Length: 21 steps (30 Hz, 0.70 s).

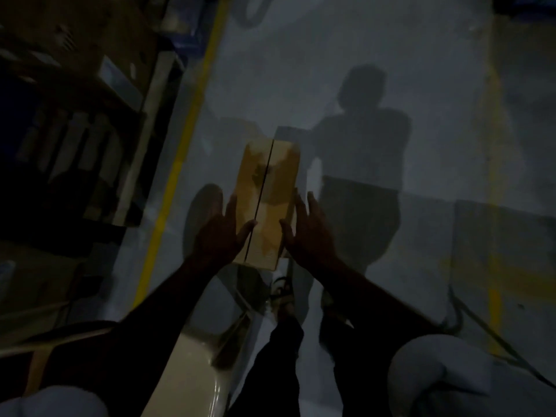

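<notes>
One cardboard box (272,188) was held in the air above the grey floor (301,55), its long side pointing away from the person. Its two top flaps were closed and met along a single dark seam down the middle. The box was pressed between two hands. The left hand (218,234) was laid flat against the left side with fingers straight, and its thumb was rested on the top face beside the seam. The right hand (311,233) was laid likewise against the right side, fingers straight and thumb on top. Neither hand was curled round the box.

Pale and darker patches were seen on the top face, but no writing could be read in the dim light.

One sandalled foot (284,296) was seen below the box. One shadow of a person (364,139) was cast on the floor beyond it. Two yellow lines were painted on the floor, a bright one (183,139) at the left and a fainter one (495,266) at the right. Shelves (75,115) stood left of the bright line. One dark cable (478,323) lay at the right.
</notes>
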{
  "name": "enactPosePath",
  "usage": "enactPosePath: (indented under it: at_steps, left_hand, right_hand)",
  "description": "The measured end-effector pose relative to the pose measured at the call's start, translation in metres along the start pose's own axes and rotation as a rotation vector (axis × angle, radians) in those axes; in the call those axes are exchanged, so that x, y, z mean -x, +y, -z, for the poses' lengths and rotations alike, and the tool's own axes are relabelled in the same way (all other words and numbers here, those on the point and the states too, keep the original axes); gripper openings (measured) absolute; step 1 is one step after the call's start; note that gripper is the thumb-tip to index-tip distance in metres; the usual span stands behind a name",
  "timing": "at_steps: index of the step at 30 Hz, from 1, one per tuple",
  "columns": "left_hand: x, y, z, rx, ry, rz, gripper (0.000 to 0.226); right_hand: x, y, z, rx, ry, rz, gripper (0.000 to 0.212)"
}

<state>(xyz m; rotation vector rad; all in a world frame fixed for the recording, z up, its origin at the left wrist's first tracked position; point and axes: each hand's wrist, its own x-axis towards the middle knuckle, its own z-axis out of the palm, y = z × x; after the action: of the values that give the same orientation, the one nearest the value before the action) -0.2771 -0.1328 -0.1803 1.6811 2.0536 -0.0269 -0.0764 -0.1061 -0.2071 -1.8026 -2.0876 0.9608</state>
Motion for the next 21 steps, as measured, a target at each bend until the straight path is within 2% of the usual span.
enactPosePath:
  at_steps: [5, 8, 11, 13, 15, 16, 21]
  left_hand:
    - [-0.068, -0.056, -0.077, 0.162, -0.161, 0.151, 0.092]
    - [-0.113, -0.082, -0.12, 0.288, -0.139, 0.22, 0.091]
    - [-0.155, -0.103, -0.149, 0.337, -0.081, 0.377, 0.094]
    - [-0.177, -0.114, -0.162, 0.421, -0.17, 0.411, 0.104]
    - [-0.188, -0.122, -0.173, 0.538, -0.212, 0.419, 0.098]
    - [-0.191, -0.125, -0.178, 0.566, -0.202, 0.416, 0.085]
    - [-0.186, -0.101, -0.17, 0.577, -0.082, 0.461, 0.082]
  right_hand:
    - [-0.066, 0.031, -0.095, -0.026, -0.135, -0.103, 0.078]
    - [-0.097, 0.051, -0.144, -0.067, -0.126, -0.227, 0.083]
    - [-0.123, 0.071, -0.179, -0.149, -0.187, -0.347, 0.094]
    - [-0.136, 0.079, -0.194, -0.195, -0.224, -0.35, 0.098]
    - [-0.145, 0.081, -0.203, -0.197, -0.228, -0.32, 0.1]
    - [-0.148, 0.081, -0.205, -0.182, -0.213, -0.321, 0.1]
    - [-0.138, 0.082, -0.185, -0.241, -0.174, -0.354, 0.097]
